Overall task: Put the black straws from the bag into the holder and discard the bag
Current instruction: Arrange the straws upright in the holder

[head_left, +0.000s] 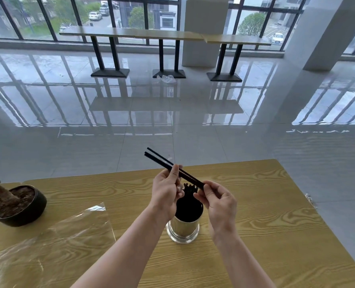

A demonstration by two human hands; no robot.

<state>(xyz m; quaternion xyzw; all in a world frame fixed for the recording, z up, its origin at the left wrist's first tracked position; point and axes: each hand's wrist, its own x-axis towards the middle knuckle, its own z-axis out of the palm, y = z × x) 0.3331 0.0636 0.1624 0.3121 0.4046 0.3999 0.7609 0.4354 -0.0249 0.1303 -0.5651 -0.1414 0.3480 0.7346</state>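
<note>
Both grips are closed on the same pair of black straws (164,162). The left hand (167,189) pinches them about mid-length between thumb and fingertips, and the right hand (219,202) pinches their near end. The pair slants up and away from the person, held in the air right over the holder (183,229), a shiny metal cylinder standing on the wooden surface (265,204). A bunch of straws (190,190) stands inside it, tips showing between the two hands.

From here the straws look feather-light, thin and fairly stiff but smooth. I'd expect them to roll against each other and slip through loose fingers. A pinch near the middle should keep them parallel while the lower end is steered in among the others, and squeezing hard might kink them. The bag (58,235), clear film lying flat on the surface to the left beside a dark plant pot (18,204), should be limp and easiest to scrunch up.

The hands cover much of the holder's mouth, so I can't tell how full it is. The pair's near ends vanish under the right fingers. Glare makes the bag hard to read, though I make out no straws in it, and the frame cuts off its corner. I see no bin.
</note>
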